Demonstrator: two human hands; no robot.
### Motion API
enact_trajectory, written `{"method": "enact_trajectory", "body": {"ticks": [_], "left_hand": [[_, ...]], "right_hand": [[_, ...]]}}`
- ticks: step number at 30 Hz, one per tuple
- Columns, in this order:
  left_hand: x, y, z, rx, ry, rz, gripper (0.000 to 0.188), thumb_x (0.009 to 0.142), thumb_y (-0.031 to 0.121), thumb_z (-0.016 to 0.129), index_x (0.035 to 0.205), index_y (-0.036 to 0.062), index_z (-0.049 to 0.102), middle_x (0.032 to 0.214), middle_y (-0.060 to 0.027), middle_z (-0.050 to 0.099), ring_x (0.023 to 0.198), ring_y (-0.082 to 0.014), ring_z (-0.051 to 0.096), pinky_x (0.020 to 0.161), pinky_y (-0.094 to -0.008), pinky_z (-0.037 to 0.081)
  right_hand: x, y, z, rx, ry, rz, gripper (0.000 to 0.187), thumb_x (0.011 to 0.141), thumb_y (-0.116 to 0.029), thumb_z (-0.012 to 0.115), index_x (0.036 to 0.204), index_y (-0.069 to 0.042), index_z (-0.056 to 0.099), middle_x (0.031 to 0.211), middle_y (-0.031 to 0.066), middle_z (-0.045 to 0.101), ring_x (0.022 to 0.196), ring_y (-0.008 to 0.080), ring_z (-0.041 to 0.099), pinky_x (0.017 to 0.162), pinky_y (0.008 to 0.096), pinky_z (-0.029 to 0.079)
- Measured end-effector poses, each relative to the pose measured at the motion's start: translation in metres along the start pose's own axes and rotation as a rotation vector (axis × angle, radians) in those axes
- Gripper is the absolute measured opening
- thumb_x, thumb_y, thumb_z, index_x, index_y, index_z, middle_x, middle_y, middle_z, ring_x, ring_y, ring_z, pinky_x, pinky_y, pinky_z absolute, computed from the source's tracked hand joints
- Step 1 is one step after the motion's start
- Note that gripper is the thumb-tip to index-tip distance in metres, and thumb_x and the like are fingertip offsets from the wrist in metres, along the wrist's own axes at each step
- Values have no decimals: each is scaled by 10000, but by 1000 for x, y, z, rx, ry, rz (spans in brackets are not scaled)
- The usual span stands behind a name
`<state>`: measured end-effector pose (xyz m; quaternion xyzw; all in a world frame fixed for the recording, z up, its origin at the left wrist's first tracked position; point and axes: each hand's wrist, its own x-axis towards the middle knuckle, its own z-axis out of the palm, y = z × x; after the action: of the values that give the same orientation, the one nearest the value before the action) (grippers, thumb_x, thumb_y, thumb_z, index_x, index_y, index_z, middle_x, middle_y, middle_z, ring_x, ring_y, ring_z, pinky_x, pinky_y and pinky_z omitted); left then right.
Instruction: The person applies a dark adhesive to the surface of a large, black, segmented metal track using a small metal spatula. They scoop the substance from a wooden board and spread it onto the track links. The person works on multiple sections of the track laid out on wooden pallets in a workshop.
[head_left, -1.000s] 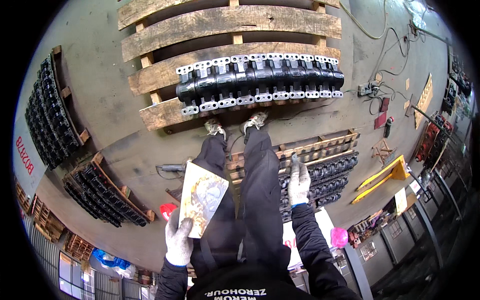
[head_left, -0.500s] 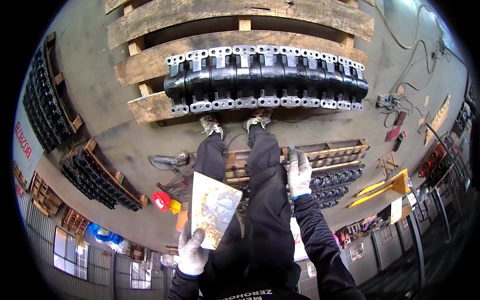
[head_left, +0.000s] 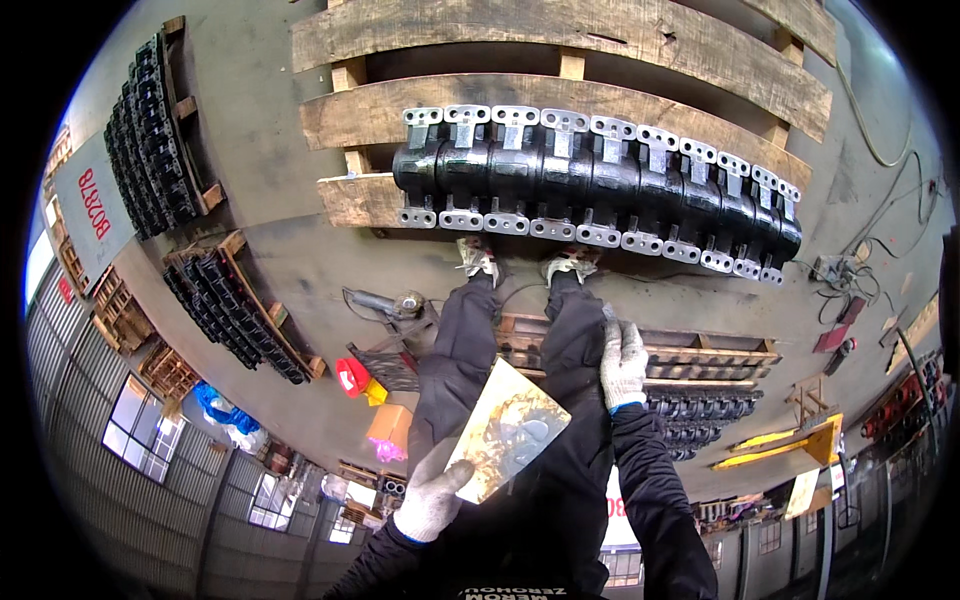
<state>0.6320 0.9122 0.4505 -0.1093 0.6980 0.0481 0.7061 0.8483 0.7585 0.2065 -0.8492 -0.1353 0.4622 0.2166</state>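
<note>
My left hand (head_left: 434, 494), in a pale knitted glove, grips the lower left edge of a flat board (head_left: 512, 432). A wet-looking grey paste is spread over the board's yellow-brown stained face. My right hand (head_left: 624, 368), gloved alike, is closed beside my right thigh. A small grey flat blade (head_left: 609, 312), perhaps a scraper, sticks out past its fingers; its handle is hidden. Beyond my feet lies a row of glossy black rollers (head_left: 600, 190) with bare-metal, drilled end lugs, resting on a wooden pallet (head_left: 430, 105). Neither hand touches them.
An angle grinder (head_left: 390, 304) lies on the floor to the left, near a red helmet (head_left: 352, 377) and a cardboard box (head_left: 391, 425). More pallets of black parts (head_left: 150, 140) stand at the left. Cables (head_left: 880, 250) and a yellow pallet jack (head_left: 800, 445) are at the right.
The whole view has turned, shifting the scene rightward. My left hand has carried the board right, in front of my legs, and tilted it. My right hand stays by the thigh.
</note>
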Motion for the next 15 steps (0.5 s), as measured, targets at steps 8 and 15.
{"method": "enact_trajectory", "body": {"ticks": [8, 15], "left_hand": [[2, 0, -7, 36, -8, 31, 598, 912, 148, 695, 1406, -78, 446, 1336, -188, 612, 1215, -276, 609, 1040, -390, 477], [3, -1, 0, 106, 25, 74, 563, 919, 224, 737, 1357, -49, 511, 1230, -144, 654, 1133, -238, 633, 1005, -374, 491]], "right_hand": [[1, -4, 8, -7, 50, -21, 236, 1018, -224, 604, 1054, -10, 696, 944, 218, 714, 892, 383, 700, 810, 431, 537], [31, -14, 4, -171, 47, -245, 119, 945, -155, 643, 1010, -58, 669, 1250, 201, 651, 1066, 417, 640, 909, 471, 523]]}}
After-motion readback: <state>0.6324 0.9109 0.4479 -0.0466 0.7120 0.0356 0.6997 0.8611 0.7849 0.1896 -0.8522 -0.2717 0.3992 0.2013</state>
